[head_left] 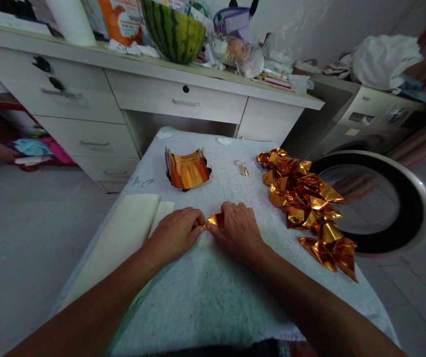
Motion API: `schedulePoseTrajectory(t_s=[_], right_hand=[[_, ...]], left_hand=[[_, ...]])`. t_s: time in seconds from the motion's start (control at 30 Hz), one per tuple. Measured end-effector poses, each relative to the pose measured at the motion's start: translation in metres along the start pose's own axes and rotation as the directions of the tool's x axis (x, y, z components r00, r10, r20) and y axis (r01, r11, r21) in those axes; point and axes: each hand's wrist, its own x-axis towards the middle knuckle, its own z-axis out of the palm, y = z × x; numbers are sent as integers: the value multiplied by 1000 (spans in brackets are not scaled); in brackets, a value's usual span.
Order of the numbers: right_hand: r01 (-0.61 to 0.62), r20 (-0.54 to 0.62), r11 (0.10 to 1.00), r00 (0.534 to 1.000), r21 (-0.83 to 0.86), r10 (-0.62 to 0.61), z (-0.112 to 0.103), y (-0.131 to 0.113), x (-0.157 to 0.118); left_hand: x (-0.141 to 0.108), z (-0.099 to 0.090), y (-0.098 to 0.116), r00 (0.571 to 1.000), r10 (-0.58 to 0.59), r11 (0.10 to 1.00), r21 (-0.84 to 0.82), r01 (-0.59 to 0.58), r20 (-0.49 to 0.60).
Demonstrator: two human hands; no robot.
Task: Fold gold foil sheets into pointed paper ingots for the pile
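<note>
Between my two hands, low over the cloth-covered table, is a small piece of gold foil paper [213, 219]. My left hand [178, 229] pinches its left end between thumb and fingertips. The fingers of my right hand [238, 229] are curled over its right part, with the thumb pressed on it, so some of the foil is hidden. Beyond my hands stands a curved stack of gold foil sheets [188, 169]. To the right lies a heap of folded gold foil pieces [302, 191]. Small gold scraps [244, 171] rest between stack and heap.
A pale folded sheet [123, 238] lies along the table's left side. A white desk [175, 101] with drawers stands behind, bearing a cut watermelon [173, 32] and clutter. At the right is a washing machine [361, 114] with its round door [421, 203] swung open beside the table.
</note>
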Motion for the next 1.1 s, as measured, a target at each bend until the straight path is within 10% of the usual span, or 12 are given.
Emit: schedulePoseTrajectory(t_s=[0.8,1.1], right_hand=[[50,28,991,998,125,-54,0,13,0],[-6,53,993,999,121,-1,-2,9,1]], left_hand=[[1,4,4,999,-50,998,49,51,-16],[-2,11,5,988,139,990,37,-137,-69]])
